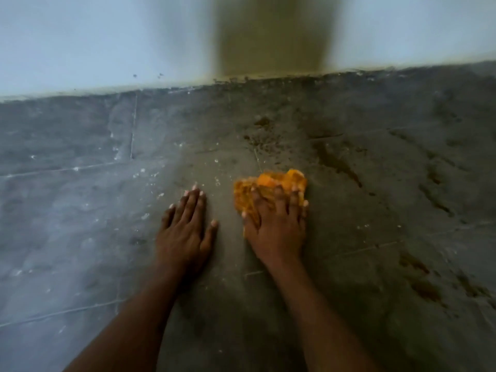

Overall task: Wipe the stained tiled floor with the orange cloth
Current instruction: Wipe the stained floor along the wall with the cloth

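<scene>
Head view, right hand (276,226) spread, apparently pressing orange cloth (281,181), left hand (185,232) spread flat

An orange cloth (271,189), a grey floor (80,210) flecked white and stained brown, a pale blue-white wall (94,36)

Cloth (271,189): orange, nubbly woven or fleecy texture, crumpled, matt. Floor (107,237): grey tiles, matt, dusty, pale specks, thin grout lines. Brown stains (338,162) darker, slightly wet-looking. Wall (80,36): smooth painted, pale.

Forearms (134,312) bare; fingers (194,208) pale-nailed.
</scene>
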Demonstrator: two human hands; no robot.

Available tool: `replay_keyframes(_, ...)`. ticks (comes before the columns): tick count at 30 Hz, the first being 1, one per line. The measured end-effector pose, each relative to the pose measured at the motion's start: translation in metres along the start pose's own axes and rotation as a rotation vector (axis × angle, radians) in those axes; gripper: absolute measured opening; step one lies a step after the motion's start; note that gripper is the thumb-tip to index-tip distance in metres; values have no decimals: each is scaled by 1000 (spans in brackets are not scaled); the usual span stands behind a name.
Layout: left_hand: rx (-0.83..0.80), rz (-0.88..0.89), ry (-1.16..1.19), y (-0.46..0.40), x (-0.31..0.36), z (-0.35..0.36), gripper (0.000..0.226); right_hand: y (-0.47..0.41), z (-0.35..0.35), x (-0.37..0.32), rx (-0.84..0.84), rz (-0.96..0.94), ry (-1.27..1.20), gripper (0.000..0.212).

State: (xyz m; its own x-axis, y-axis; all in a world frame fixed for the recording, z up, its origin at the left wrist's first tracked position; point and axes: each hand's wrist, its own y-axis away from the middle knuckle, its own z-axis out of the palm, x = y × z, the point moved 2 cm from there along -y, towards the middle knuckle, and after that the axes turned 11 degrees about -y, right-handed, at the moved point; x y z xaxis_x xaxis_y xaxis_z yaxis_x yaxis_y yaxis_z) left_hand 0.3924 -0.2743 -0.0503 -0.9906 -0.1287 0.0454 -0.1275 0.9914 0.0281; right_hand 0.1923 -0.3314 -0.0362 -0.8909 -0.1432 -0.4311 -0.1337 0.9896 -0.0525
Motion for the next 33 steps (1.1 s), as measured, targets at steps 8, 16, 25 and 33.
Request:
replay_keyframes(8,-36,11,44,0,1,-4,73,-49,-10,30,46,362,-22,64)
replay_keyframes(16,-85,0,36,-1,2,-9,74,-74,2,11,-40,28,40,64)
replay_keyframes(25,-45,122,-4,-58,-18,-10,73,-125,-10,27,20,237,15,64)
replay_keyframes(33,-39,40,-5,-210,-60,-23,69,-115,-10,24,-155,-301,186,67)
